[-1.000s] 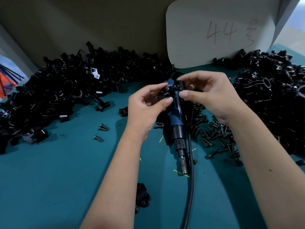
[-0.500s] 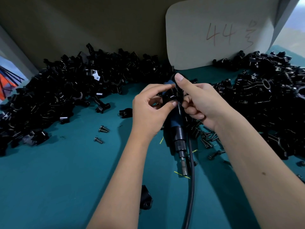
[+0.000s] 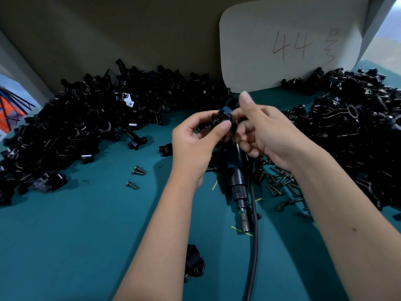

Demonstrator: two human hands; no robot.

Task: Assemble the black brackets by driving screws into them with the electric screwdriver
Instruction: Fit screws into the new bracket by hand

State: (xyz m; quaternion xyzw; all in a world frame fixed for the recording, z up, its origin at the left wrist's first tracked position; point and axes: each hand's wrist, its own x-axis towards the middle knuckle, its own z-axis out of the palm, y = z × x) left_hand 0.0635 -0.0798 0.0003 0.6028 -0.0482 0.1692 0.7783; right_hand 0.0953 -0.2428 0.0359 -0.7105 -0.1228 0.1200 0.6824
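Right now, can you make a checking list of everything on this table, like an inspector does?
Surface: teal table mat, flat.
Job's things: small black bracket pinched by left hand; blue-and-black electric screwdriver lying on the mat, under the hands.
Clutter: black bracket heaps left and right; loose dark screws; two stray screws.
Hands: right hand fingers curled at the bracket, grip unclear.
Cables: black cord running toward the camera.
Surroundings: white card marked 44.
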